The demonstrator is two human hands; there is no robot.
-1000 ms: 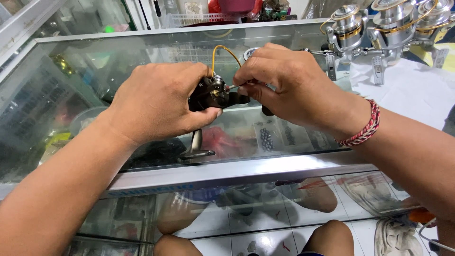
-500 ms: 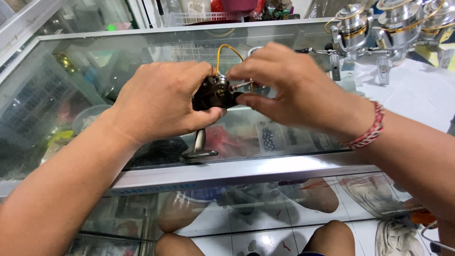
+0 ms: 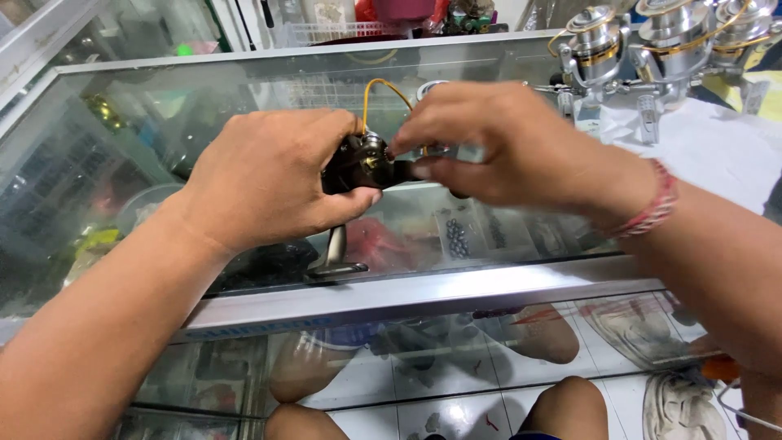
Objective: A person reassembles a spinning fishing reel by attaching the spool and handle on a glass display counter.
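— Since a moment ago the right hand has slid closer, fingertips now pinched on the brass middle of the dark reel.

— And the left hand?

— Clamped round the reel, between both hands. Looks like fitting a small part; next needs a fine twist.

— Count?

— One dark reel, three silver reels beyond the right hand.

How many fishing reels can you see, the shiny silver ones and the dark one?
Silver reels standing at the back right: 3, first, second, third
Dark reel held by the left hand, with the right hand at it: 1
Total: 4
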